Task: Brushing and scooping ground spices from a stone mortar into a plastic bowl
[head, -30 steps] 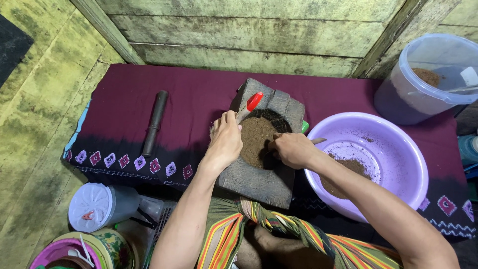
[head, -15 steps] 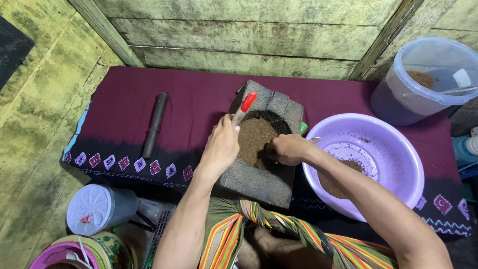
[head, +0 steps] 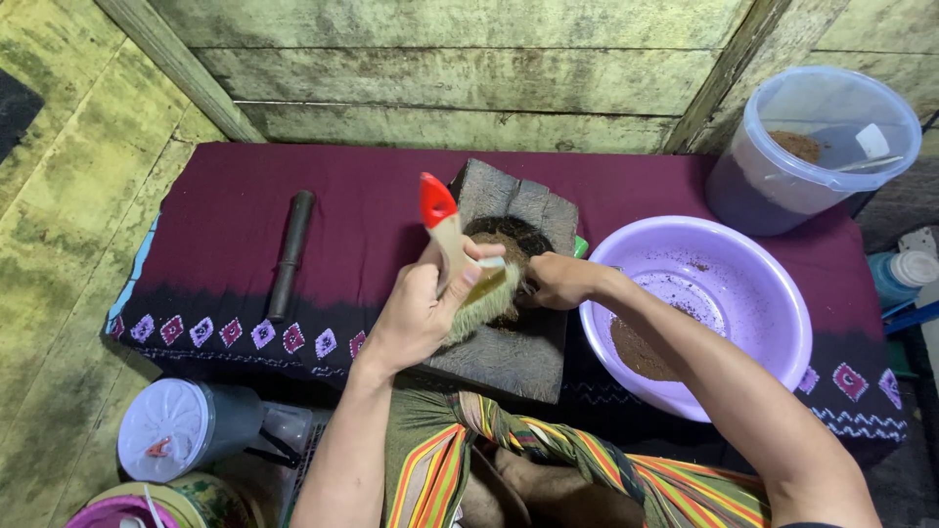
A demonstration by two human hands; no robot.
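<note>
My left hand (head: 423, 311) grips a brush (head: 452, 244) with a red-tipped wooden handle, its bristles low over a grey stone mortar (head: 509, 342). Brown powder (head: 509, 244) fills the mortar's round hollow. My right hand (head: 554, 282) rests on the mortar's right rim, fingers curled at the edge of the hollow; whether it holds anything I cannot tell. The mortar stands on a maroon cloth (head: 372, 200).
A lilac basin (head: 704, 244) with brown powder sits right of the mortar. A clear lidded bucket (head: 817, 147) stands at the back right. A dark stone pestle (head: 290, 252) lies to the left. A lidded jug (head: 181, 428) stands on the floor, lower left.
My left hand has picked the brush up off the mortar and raised it, handle now upright. My right hand has shifted a little right along the rim.
</note>
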